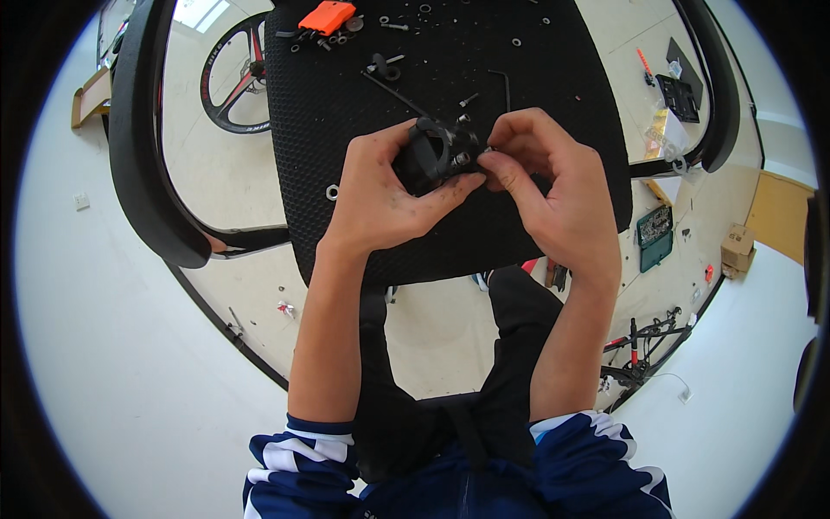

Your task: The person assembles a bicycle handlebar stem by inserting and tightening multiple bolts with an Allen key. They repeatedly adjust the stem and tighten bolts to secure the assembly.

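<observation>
Over the black mesh surface point(346, 130), the person's two hands met around a small black metal part point(432, 154). The left hand point(380, 195) was clenched about the part, thumb beneath and fingers point(393, 137) curled over its top, seemingly to keep it steady and turned toward the face. The right hand point(553, 186) was closed in a pinch at the part's right end, its fingertips point(494, 166) pressed on what looked like a small silvery bolt or nut; the piece was too small to tell which. Holding the part up off the surface probably gave both hands room to work at it.

Behind the hands lay a long thin rod point(393, 93) and a bent hex key point(504, 86), within easy reach. Loose washers and nuts point(406, 19) were scattered at the far edge beside an orange tool point(327, 16), and one washer point(332, 191) sat just beside the left wrist. On the floor stood a red-and-black wheel point(233, 78) to the left and a green case of bits point(654, 235) to the right.
</observation>
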`<state>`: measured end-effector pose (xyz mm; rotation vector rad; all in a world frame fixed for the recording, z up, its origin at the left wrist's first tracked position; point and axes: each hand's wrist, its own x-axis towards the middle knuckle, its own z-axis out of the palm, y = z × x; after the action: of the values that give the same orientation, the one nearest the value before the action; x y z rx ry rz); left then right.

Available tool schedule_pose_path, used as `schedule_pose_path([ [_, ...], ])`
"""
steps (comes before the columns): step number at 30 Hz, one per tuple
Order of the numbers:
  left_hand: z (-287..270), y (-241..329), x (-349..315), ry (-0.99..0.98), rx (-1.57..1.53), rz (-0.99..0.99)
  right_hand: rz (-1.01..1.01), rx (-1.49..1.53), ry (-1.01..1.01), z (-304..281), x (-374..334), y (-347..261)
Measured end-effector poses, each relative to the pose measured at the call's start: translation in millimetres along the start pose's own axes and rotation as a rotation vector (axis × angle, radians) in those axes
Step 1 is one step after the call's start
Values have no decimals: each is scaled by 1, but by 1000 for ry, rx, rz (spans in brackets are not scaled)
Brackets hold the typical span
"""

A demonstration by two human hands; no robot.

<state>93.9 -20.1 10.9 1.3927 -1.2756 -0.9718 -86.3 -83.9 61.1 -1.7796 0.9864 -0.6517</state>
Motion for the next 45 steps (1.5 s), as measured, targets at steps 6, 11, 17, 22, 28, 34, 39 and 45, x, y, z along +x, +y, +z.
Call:
schedule_pose_path([
  [6,4,2,3,46,38,-5,12,-340,-21,8,1,-3],
  [11,8,0,4,65,32,47,50,-368,20,8,1,-1],
  [17,4,6,3,37,45,11,77,-42,-10,-1,-3,-1],
  [22,9,-3,2,47,10,45,30,-246,-40,5,0,3],
  [28,5,3,2,20,33,15,75,-97,7,-2,-2,0],
  [34,5,3,1,9,36,-12,-35,-88,-17,-2,-4,7],
  [39,4,2,0,2,73,13,13,-100,-76,-5,-3,4],
  [45,6,-2,4,25,152,60,108,-217,-94,0,-1,8],
])
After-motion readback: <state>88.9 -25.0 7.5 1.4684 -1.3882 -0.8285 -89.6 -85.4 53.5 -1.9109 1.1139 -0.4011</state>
